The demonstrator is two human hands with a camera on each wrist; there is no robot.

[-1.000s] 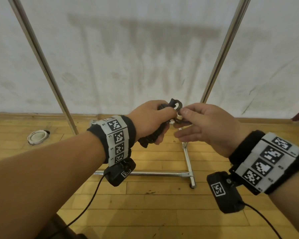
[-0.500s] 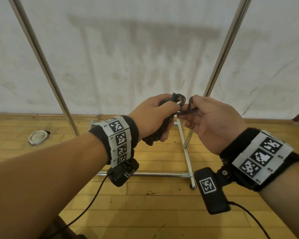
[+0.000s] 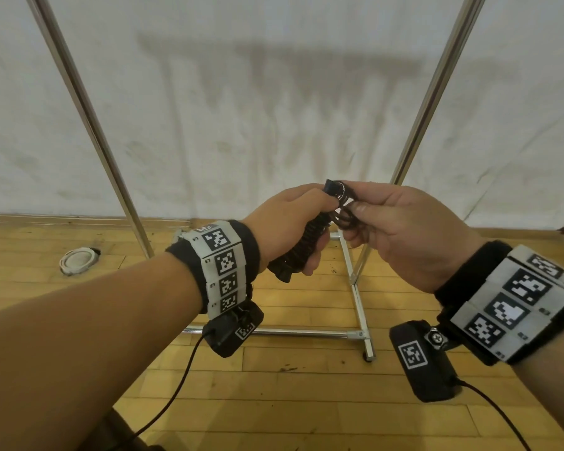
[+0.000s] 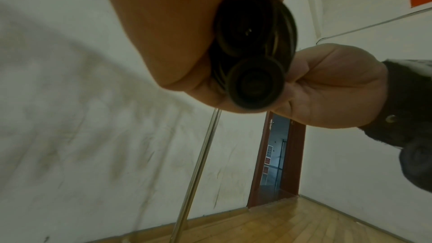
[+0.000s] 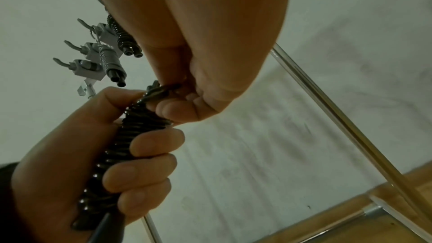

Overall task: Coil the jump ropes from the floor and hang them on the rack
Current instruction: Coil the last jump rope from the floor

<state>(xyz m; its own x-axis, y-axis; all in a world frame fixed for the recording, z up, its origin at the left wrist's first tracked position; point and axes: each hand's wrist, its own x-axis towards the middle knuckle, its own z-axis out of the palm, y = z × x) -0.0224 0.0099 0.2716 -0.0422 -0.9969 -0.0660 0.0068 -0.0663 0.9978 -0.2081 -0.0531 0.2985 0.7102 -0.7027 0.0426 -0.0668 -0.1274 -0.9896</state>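
Jump rope (image 3: 306, 242), black, with its cord wound in tight spiral turns round two black plastic handles, is sitting in my left hand (image 3: 290, 222), whose fingers are curling fully round the bundle in front of my chest. My right hand (image 3: 401, 229) is pinching the loose cord loops at the bundle's top end, at about 1 o'clock from my left fist. My left wrist camera is showing the two round handle butts (image 4: 256, 83) end on, which the head view is hiding. My right wrist camera is catching the grey hooks (image 5: 86, 62) of the silver metal rack (image 3: 437, 92) at 10 o'clock, with other wound ropes (image 5: 112, 66) hanging there. Compared with half a second ago, my right fingers are gripping closer to the bundle's top, and both hands are sitting slightly lower.
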